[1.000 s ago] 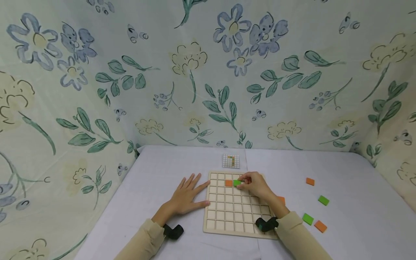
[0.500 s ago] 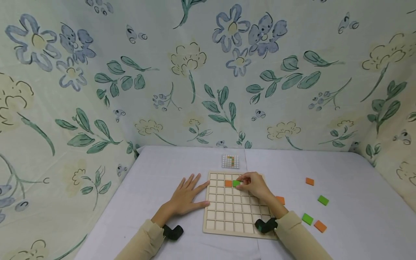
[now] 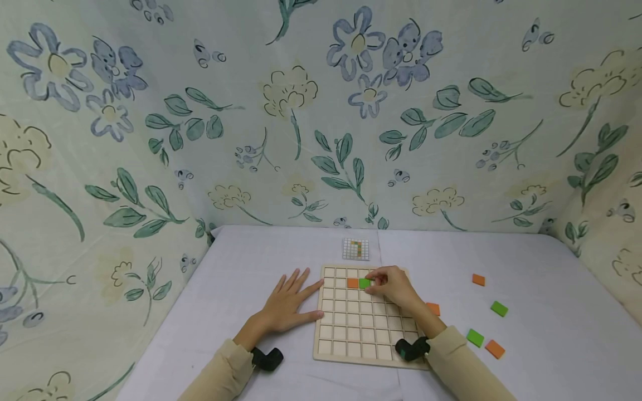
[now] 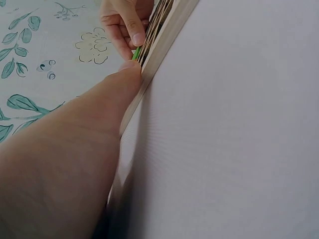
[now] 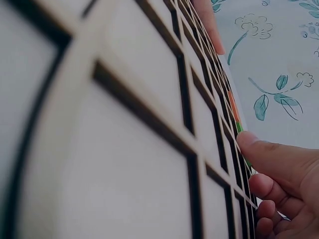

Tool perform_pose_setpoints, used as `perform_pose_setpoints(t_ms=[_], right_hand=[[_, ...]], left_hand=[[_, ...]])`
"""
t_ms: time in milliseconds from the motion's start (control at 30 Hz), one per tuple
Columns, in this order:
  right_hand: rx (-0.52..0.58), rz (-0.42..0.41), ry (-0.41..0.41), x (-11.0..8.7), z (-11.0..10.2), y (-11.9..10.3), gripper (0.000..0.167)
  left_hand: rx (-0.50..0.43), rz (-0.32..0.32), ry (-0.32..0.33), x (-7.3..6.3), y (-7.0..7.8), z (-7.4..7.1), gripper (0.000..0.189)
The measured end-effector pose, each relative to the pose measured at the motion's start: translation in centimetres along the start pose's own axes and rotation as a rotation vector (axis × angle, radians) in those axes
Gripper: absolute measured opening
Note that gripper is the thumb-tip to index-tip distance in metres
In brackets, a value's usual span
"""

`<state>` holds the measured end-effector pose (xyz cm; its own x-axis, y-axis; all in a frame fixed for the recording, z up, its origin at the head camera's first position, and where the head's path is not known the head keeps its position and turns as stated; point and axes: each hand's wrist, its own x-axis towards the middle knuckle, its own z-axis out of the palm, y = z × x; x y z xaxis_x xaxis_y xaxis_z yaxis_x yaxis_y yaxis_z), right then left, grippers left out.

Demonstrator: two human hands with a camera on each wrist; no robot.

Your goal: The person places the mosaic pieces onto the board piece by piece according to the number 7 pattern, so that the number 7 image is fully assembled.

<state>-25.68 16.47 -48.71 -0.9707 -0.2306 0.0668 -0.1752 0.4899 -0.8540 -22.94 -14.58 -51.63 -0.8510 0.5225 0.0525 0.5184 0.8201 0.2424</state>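
My right hand [image 3: 393, 287] pinches a green tile [image 3: 364, 283] between thumb and fingers, over the upper part of a wooden grid board [image 3: 346, 359]. The green tile sits directly beside an orange tile [image 3: 353, 283] that lies in a square of the grid. In the right wrist view the thumb covers part of the green tile [image 5: 239, 127]. My left hand [image 3: 286, 306] lies with fingers spread on the white cloth, its thumb and index fingertips touching the board's left edge. The left wrist view shows the green tile [image 4: 135, 53] by the right hand's fingertips [image 4: 138, 40].
A small card [image 3: 356, 249] printed with a coloured grid pattern lies behind the board. To the right are loose tiles: orange [image 3: 478, 279], green [image 3: 499, 309], green [image 3: 475, 337] and orange [image 3: 495, 349]. Another orange tile [image 3: 433, 309] is partly hidden by the right forearm.
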Motion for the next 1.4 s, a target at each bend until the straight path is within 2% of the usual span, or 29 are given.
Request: perform_pose_setpoints(t_ms=[233,467,667,933,1133,1400], right_hand=[[-0.045,-0.014,0.015,-0.1,-0.6,-0.1,0.023],[-0.041,-0.097,-0.008,-0.7,-2.4,-0.8,0.026],[-0.08,-0.09,0.01,-1.7,-4.5,-1.7,0.029],[-0.062,-0.048,0.048,-4.0,-7.4,-1.8,0.034],[-0.076,-0.009,0.07,-5.8,-9.0,-0.9,0.036],[-0.124,0.025,0.091,-7.6,-10.0,1.2,0.036]], left_hand=[[0.006,0.0,0.0,-0.1,0.1,0.0,0.082],[0.013,-0.006,-0.006,0.0,0.0,0.0,0.082],[0.003,-0.003,-0.001,0.0,0.0,-0.1,0.082],[-0.004,-0.003,-0.003,0.0,0.0,-0.1,0.082],[0.001,0.003,-0.003,0.1,-0.1,-0.2,0.082],[-0.002,0.002,-0.005,0.1,-0.1,-0.2,0.083]])
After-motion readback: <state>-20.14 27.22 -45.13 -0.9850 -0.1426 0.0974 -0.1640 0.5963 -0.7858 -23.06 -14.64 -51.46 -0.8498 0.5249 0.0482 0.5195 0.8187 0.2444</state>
